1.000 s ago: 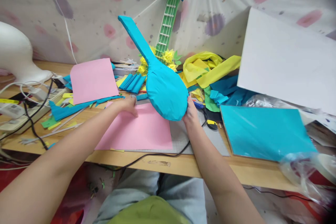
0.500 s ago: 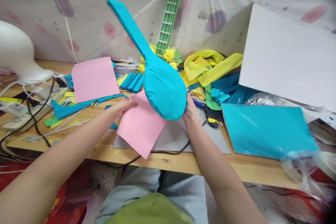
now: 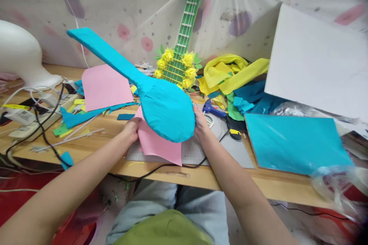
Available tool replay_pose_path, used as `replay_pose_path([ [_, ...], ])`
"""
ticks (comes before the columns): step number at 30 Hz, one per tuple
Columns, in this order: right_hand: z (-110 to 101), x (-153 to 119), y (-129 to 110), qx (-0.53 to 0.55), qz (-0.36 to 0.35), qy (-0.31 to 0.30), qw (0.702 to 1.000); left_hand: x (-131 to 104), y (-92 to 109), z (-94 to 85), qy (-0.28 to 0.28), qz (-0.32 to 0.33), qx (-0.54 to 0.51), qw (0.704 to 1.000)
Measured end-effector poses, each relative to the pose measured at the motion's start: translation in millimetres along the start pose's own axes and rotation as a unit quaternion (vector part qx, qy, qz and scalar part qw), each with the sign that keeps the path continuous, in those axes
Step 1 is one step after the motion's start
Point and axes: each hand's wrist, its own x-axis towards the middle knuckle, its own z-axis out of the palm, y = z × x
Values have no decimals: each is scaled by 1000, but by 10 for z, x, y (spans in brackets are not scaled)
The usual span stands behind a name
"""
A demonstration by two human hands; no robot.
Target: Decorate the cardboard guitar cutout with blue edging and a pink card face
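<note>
A flat lute-shaped craft piece [image 3: 169, 111], wrapped in bright blue paper with a long neck, tilts toward the upper left above the table. My right hand [image 3: 200, 120] grips the right edge of its rounded body, most fingers hidden behind. In my left hand [image 3: 132, 129], closed at its left edge, is a sheet of pink paper [image 3: 161, 153], partly covered by the blue body. Whether my left hand also touches the blue piece I cannot tell. Beneath both lies a grey cutting mat [image 3: 192, 149].
Behind stands a green stringed craft instrument [image 3: 184, 42] with yellow paper flowers. A blue glue gun [image 3: 214, 109] lies right of my hand. Another pink sheet [image 3: 106, 88], a power strip [image 3: 43, 122], a blue board [image 3: 296, 141], and a black cable [image 3: 161, 168] are around.
The blue piece has swung counterclockwise, its neck dropping to the left and its body shifting left. The pink sheet has turned and slid further under the body.
</note>
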Motion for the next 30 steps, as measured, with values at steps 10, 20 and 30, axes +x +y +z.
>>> replay_pose_path([
  [10, -43, -3, 30, -53, 47, 12, 997, -37, 138, -109, -169, 13, 69, 983],
  [20, -38, 43, 162, -315, 9, -6, 949, -149, 579, -1058, -293, -87, 381, 873],
  [30, -80, 81, 248, -510, -128, -11, 850, -115, 430, -156, -87, 417, 468, 775],
])
